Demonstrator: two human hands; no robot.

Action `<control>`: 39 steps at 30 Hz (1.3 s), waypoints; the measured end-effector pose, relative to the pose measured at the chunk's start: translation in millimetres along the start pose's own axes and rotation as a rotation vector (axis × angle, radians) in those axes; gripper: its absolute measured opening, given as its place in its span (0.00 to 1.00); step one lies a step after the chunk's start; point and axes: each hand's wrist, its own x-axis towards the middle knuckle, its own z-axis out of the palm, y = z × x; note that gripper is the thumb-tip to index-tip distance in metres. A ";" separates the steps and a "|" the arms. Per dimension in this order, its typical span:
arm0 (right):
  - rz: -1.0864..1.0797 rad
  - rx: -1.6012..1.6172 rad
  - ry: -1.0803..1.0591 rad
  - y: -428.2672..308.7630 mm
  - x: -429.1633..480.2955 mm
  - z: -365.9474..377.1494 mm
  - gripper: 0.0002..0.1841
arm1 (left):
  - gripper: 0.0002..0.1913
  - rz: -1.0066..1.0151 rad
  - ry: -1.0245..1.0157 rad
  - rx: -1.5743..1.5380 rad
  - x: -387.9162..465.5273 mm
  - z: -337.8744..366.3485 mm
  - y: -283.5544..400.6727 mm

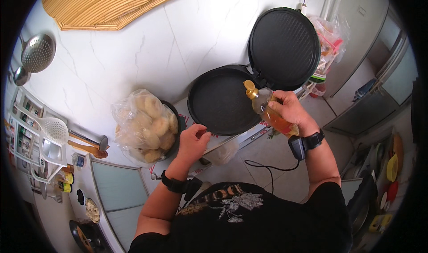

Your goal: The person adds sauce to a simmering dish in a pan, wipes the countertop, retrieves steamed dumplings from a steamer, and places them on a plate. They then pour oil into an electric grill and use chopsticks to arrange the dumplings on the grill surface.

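My right hand [290,107] grips a clear bottle of amber liquid, probably cooking oil [272,114]. Its yellow flip cap [250,87] is raised, and the neck leans over the right side of a round black electric griddle pan [220,101]. The griddle's ridged lid [284,47] stands up on its hinge behind the bottle. At the pan's front left rim is my left hand [194,142], thumb and forefinger loosely curled, with nothing seen between them. No liquid stream can be made out. Left of the pan, a plastic bag of round, pale, bread-like pieces [147,126] rests in a dark container [174,112].
A woven tray [113,5] hangs on the wall above. Ladles and a skimmer [38,52] hang at left, over a utensil rack [53,149]. A black cable [271,167] dangles near my right wrist. Plastic bags [329,36] sit beyond the lid.
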 end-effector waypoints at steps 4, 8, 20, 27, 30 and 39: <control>0.062 -0.143 -0.009 -0.3 19.2 -6.7 0.08 | 0.08 -0.013 0.020 -0.013 -0.4 -9.0 -1.5; 0.059 -0.199 -0.026 -3.0 30.9 -7.5 0.09 | 0.09 -0.027 0.016 0.004 -5.4 -18.2 -0.2; 0.012 -0.404 -0.081 -14.1 59.6 6.0 0.10 | 0.11 -0.041 0.004 0.017 -13.5 -30.6 -4.0; 0.048 -0.457 -0.110 -17.6 71.4 7.6 0.14 | 0.11 -0.069 0.003 0.035 -16.6 -34.0 -4.6; 0.064 -0.494 -0.114 -17.7 74.2 8.3 0.14 | 0.11 -0.074 0.002 0.034 -17.9 -35.4 -4.9; 0.089 -0.557 -0.111 -17.4 77.6 8.7 0.15 | 0.11 -0.076 -0.002 0.021 -22.7 -38.2 -5.5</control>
